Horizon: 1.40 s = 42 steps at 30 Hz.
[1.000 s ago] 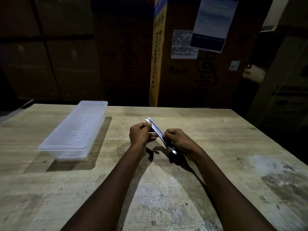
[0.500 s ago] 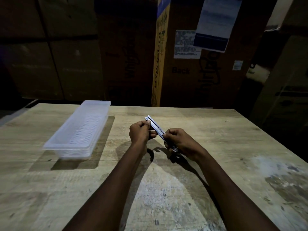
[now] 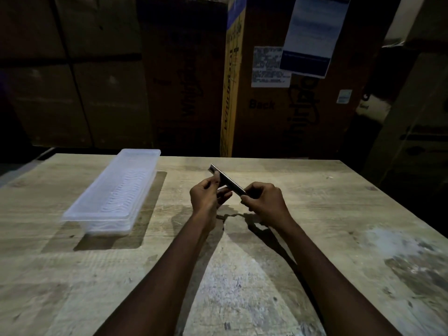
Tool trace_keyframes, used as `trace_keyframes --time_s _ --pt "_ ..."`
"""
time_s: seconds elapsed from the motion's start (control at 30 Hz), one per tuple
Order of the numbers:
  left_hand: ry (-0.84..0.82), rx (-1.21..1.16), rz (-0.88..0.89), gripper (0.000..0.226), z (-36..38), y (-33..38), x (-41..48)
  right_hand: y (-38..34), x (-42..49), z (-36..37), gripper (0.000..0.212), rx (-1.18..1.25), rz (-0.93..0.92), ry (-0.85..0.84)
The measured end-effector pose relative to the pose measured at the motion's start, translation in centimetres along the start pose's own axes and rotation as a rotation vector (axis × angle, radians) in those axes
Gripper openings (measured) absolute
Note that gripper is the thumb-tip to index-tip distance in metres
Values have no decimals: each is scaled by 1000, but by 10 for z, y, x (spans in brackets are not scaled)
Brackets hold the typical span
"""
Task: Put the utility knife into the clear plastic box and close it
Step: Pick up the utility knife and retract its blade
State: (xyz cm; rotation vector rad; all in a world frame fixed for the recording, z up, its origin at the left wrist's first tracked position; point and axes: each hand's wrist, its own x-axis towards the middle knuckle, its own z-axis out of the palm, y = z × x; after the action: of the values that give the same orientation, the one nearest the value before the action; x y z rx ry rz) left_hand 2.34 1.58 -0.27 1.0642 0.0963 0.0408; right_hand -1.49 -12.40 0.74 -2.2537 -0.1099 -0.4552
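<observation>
A slim metal utility knife (image 3: pixel 228 179) is held above the middle of the wooden table (image 3: pixel 315 214), pointing up and to the left. My left hand (image 3: pixel 207 197) pinches it near its far tip. My right hand (image 3: pixel 265 202) grips its near end, which is hidden in the fist. The long clear plastic box (image 3: pixel 114 192) stands on the table to the left, well apart from both hands, with its lid on.
Tall cardboard cartons (image 3: pixel 278 93) with paper labels stand close behind the table's far edge. The right edge of the table drops into darkness. The surface near me is worn and patchy.
Both hands have kept hold of the knife, which has tilted slightly. The view has shifted a little; the box stays in place.
</observation>
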Motion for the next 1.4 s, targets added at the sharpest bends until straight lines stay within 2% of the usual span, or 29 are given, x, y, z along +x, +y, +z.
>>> trace_keyframes --time_s 0.1,0.17,0.23,0.3,0.53,0.8,0.93,1.0,1.1,1.17,1.4 --pt "-23 -1 -20 35 4 -3 -4 7 1 4 10 -186 -202 143" --pt "-21 -8 -28 31 4 -3 -5 10 1 5 7 -301 -319 154" --pt "-21 -28 -37 24 4 -2 -6 9 1 4 7 -401 -381 151" --pt "-28 -70 -54 25 5 -1 -6 5 -1 5 8 -478 -432 158" --pt "-12 -105 -69 30 3 -1 -4 -5 -10 10 13 -574 -457 172" --pt "-19 -86 -19 29 1 -1 -4 -1 -8 12 13 -459 -440 156" --pt "-31 37 87 15 0 0 -4 2 -3 12 10 -228 -315 168" --pt "-61 90 134 21 1 -2 -5 1 -3 8 10 -114 -221 165" --pt "-70 177 187 33 3 -5 -5 -4 -5 -5 14 153 31 -18" --pt "-49 215 203 34 4 -5 -6 -4 -5 -11 17 272 127 -120" --pt "-31 330 233 31 3 -12 -7 -3 -4 -18 18 257 267 -201"
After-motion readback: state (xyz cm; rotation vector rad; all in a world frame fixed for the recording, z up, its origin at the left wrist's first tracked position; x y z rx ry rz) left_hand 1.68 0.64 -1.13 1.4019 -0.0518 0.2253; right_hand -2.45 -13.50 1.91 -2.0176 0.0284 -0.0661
